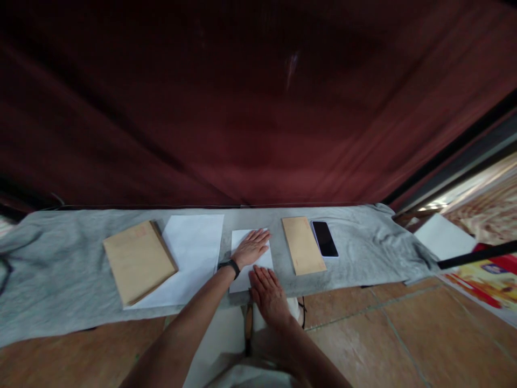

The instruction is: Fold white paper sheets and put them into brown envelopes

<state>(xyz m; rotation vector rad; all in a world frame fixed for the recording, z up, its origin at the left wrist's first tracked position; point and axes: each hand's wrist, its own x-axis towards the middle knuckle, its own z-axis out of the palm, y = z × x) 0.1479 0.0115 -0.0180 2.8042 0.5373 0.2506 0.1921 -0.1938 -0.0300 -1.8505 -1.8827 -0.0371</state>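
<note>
A folded white sheet (pixel 242 241) lies in the middle of the grey cloth (pixel 72 237) that covers the table. My left hand (pixel 252 246) lies flat on the sheet's far half, fingers stretched out; a black band is on its wrist. My right hand (pixel 267 292) presses flat on the sheet's near edge, fingers together and extended. Neither hand holds anything.
Left of the sheet lie a larger white paper (pixel 194 242) and a stack of brown envelopes (pixel 137 261). To the right lie one brown envelope (pixel 302 245) and a dark phone (pixel 325 238). A dark red curtain (pixel 258 108) hangs behind. Tiled floor (pixel 404 339) is at right.
</note>
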